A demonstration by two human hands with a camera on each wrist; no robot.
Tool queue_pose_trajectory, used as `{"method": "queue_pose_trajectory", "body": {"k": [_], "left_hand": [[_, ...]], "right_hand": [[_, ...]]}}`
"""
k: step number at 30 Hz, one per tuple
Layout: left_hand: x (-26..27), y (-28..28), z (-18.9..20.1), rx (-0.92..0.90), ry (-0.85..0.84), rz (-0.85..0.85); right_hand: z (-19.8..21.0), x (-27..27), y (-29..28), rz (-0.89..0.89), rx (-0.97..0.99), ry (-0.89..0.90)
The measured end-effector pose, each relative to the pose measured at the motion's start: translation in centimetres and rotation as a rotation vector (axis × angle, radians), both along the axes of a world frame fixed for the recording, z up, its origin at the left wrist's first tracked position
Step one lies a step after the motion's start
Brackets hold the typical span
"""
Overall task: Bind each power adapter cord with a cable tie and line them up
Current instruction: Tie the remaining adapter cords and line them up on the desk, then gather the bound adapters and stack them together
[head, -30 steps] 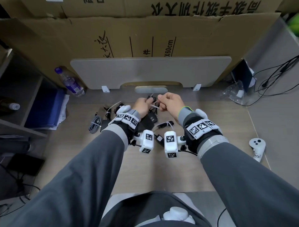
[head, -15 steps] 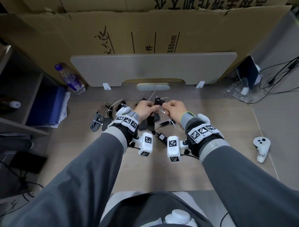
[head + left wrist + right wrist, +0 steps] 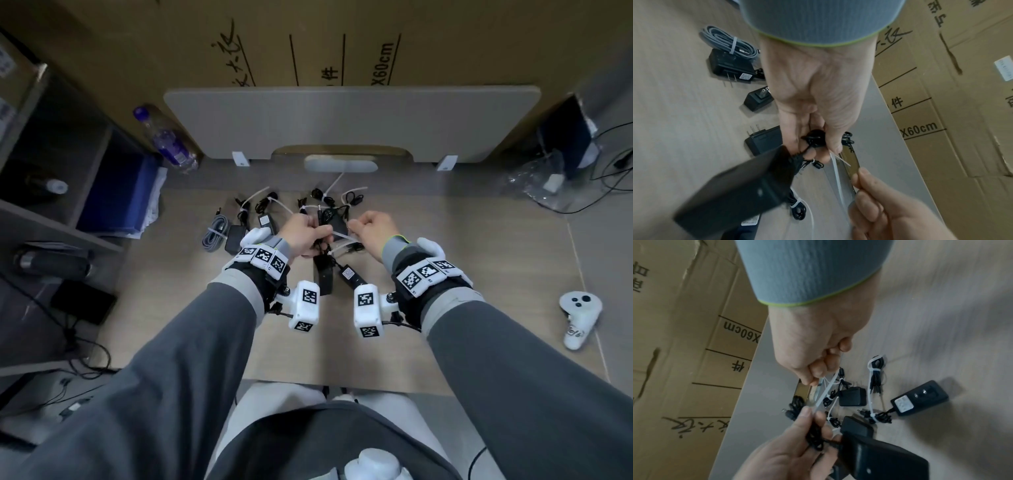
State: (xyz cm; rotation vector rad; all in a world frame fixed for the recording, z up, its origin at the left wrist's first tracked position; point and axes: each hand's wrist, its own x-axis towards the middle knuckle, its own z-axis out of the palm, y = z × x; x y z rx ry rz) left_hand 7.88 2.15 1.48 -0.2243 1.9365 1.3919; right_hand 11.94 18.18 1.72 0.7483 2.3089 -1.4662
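Cable tie (image 3: 337,235) spans between hands, tail running rightward from coiled cord (image 3: 815,138) clenched in left hand (image 3: 303,234); right hand (image 3: 371,228) pinches tail, adapter (image 3: 731,191) dangling above counter (image 3: 445,257).

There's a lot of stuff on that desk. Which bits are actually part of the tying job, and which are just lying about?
Part of the job:
- coiled black cord in the left hand
- white cable tie pulled by the right hand
- hanging black adapter
- tied adapters behind

Lying about:
- water bottle
- white controller
- plastic bag
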Motion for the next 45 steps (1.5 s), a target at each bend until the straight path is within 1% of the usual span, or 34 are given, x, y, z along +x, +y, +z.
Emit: {"method": "queue_pose_trajectory", "body": {"k": [2, 4, 6, 7, 9, 11, 12, 14, 16, 17, 18, 20, 21, 23, 25, 26, 29, 32, 34, 37, 38, 40, 43, 45], "left_hand": [[0.6, 0.0, 0.0, 0.046, -0.024, 0.066], [0.9, -0.1, -0.2, 0.094, -0.048, 0.155], [1.2, 0.5, 0.0, 0.148, -0.077, 0.273], [1.2, 0.8, 0.0, 0.181, -0.094, 0.347], [1.3, 1.4, -0.3, 0.257, -0.142, 0.491], [1.3, 1.8, -0.8, 0.303, -0.168, 0.563], [1.1, 2.0, -1.2, 0.308, -0.165, 0.571], [1.1, 2.1, -2.1, 0.313, -0.165, 0.562], [1.1, 1.7, -3.0, 0.261, -0.193, 0.458], [1.2, 1.3, -3.7, 0.209, -0.22, 0.38], [1.3, 0.9, -4.3, 0.163, -0.248, 0.315], [0.8, 0.4, -5.2, 0.063, -0.322, 0.221], [0.6, 0.4, -5.6, 0.01, -0.365, 0.196], [0.7, 0.6, -6.3, -0.076, -0.443, 0.196], [1.4, 1.3, -7.7, -0.177, -0.501, 0.118], [1.8, 2.1, -8.3, -0.216, -0.535, 0.072], [3.2, 4.3, -9.5, -0.226, -0.624, 0.03], [3.9, 5.9, -10.7, -0.217, -0.577, 0.05], [3.9, 6.7, -11.5, -0.226, -0.509, 0.047], [3.6, 7.3, -11.0, -0.314, -0.362, 0.0], [3.4, 7.2, -10.8, -0.344, -0.326, -0.057], [3.3, 7.0, -10.2, -0.392, -0.267, -0.211], [2.7, 6.5, -8.9, -0.469, -0.204, -0.429], [2.1, 6.2, -7.4, -0.511, -0.153, -0.565]], "right_hand": [[-1.3, 0.8, 0.8, 0.013, -0.054, 0.025], [-2.1, 1.9, 0.8, 0.047, -0.089, 0.01], [-3.1, 2.7, 0.7, 0.113, -0.094, -0.082], [-3.5, 3.0, 0.4, 0.122, -0.108, -0.163], [-4.0, 3.3, -0.5, 0.048, -0.208, -0.349], [-4.1, 3.4, -0.9, -0.074, -0.37, -0.49], [-4.0, 3.2, -0.9, -0.121, -0.442, -0.516], [-3.9, 2.9, -0.8, -0.251, -0.58, -0.47], [-4.6, 2.3, -0.9, -0.466, -0.628, -0.314], [-4.9, 1.9, -0.9, -0.545, -0.573, -0.229], [-5.0, 1.4, -0.7, -0.573, -0.468, -0.172], [-5.4, 0.5, -0.2, -0.543, -0.184, -0.155], [-5.9, 0.2, 0.4, -0.553, -0.076, -0.155], [-6.4, 0.1, 1.5, -0.567, 0.043, -0.175], [-7.4, 0.4, 2.0, -0.493, 0.158, -0.245], [-8.1, 0.7, 2.5, -0.442, 0.186, -0.288], [-10.3, 2.4, 3.4, -0.233, 0.175, -0.383], [-11.2, 3.9, 3.6, -0.087, 0.094, -0.454], [-11.5, 4.7, 4.0, -0.045, 0.01, -0.441], [-11.9, 5.3, 4.3, -0.028, -0.037, -0.436], [-11.9, 5.2, 4.3, -0.038, -0.031, -0.428], [-11.2, 4.8, 4.6, -0.07, 0.045, -0.399], [-9.9, 3.4, 5.3, -0.125, 0.062, -0.252], [-9.1, 2.4, 5.5, -0.065, 0.082, -0.146]]}}
